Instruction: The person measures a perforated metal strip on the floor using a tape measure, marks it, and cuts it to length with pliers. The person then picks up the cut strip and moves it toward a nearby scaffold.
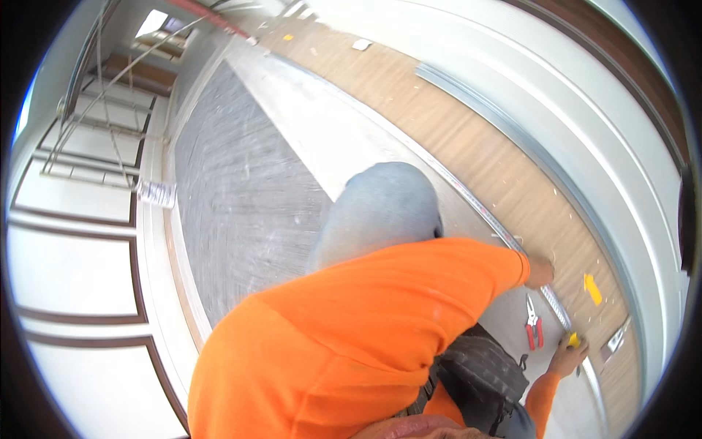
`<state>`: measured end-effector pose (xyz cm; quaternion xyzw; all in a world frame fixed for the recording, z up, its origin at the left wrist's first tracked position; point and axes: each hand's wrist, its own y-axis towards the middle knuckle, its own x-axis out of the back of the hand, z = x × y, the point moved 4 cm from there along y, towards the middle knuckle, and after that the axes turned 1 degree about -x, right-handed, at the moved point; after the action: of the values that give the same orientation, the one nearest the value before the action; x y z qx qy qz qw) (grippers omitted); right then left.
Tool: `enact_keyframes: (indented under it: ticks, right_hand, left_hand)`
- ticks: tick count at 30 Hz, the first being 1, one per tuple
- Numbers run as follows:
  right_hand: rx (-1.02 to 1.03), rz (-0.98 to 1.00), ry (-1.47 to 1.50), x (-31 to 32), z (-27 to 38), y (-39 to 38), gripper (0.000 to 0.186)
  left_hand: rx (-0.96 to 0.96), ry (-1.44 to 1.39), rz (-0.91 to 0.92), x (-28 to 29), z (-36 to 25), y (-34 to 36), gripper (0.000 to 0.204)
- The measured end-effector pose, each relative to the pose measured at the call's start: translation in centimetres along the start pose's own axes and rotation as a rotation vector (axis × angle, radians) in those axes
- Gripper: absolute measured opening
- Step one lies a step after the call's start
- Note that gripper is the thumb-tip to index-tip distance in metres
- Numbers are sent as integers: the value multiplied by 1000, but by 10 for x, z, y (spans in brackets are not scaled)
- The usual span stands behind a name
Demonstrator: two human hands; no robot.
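A long metal strip (475,205) with a marked tape along it runs diagonally over the floor at right. My left hand (540,269), at the end of an orange sleeve, rests on it with fingers curled, what they grip unclear. Lower down, my right hand (569,355) grips a yellow tape measure (574,340) at the strip. Between my hands and my bent denim knee (373,205), red-handled pliers (534,333) lie on the floor. A yellow scrap (592,289) and a small white-and-silver item (618,336) lie on the wooden boards to the right.
Metal channels (497,117) lie along the white moulded wall at right. Grey covering (234,183) spreads across the floor to my left. Metal scaffolding (102,124) with a white bucket (155,194) stands by the panelled wall. A red pipe (219,22) is at the far end.
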<state>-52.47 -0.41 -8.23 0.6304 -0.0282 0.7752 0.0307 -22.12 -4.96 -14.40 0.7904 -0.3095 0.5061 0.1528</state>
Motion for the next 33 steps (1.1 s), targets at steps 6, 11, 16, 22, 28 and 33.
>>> enact_keyframes:
  ticks: [6, 11, 16, 22, 28, 33]
  right_hand:
    - [160, -24, -96, 15, 27, 4, 36]
    - [105, 45, -144, 33, 40, 0, 35]
    - [110, 137, -95, 32, 41, -8, 37]
    - [212, -52, -38, 18, 49, -25, 44]
    - [191, 22, -57, 41, 80, -34, 42]
    - [206, 212, -172, 43, 96, -23, 32]
  left_hand:
    - [87, -88, -22, 11, -10, 4, 22]
    - [93, -163, 188, 26, -10, 7, 24]
    - [68, -155, 174, 19, -12, -4, 26]
    - [91, -140, 216, 31, -14, -2, 27]
    - [135, -153, 247, 29, -14, 1, 24]
    - [122, -141, 273, 22, -17, 0, 26]
